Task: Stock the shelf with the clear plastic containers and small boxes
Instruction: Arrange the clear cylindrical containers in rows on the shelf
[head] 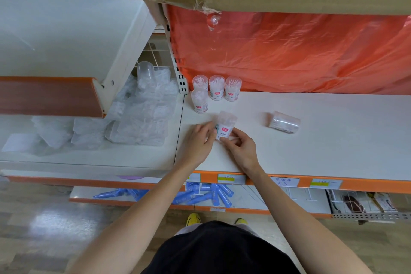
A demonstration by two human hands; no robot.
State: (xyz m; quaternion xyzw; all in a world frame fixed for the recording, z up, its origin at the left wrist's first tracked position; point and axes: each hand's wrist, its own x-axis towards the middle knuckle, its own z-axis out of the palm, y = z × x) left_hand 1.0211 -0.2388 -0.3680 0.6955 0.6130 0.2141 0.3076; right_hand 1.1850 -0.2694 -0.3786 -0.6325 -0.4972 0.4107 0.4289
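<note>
Both left hand (198,140) and right hand (241,149) grip one clear container (225,125) over the shelf (322,147). Best stood upright beside the back-left row (216,89).

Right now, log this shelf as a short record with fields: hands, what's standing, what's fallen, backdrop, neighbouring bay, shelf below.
Hands: left hand and right hand together hold the held container, roughly upright
Standing: four stocked containers, back left corner of the shelf, three in a row, one in front
Fallen: toppled container, on its side, right of the hands
Backdrop: orange plastic sheet
Left bay: loose clear packs
Shelf below: blue tubes
</note>
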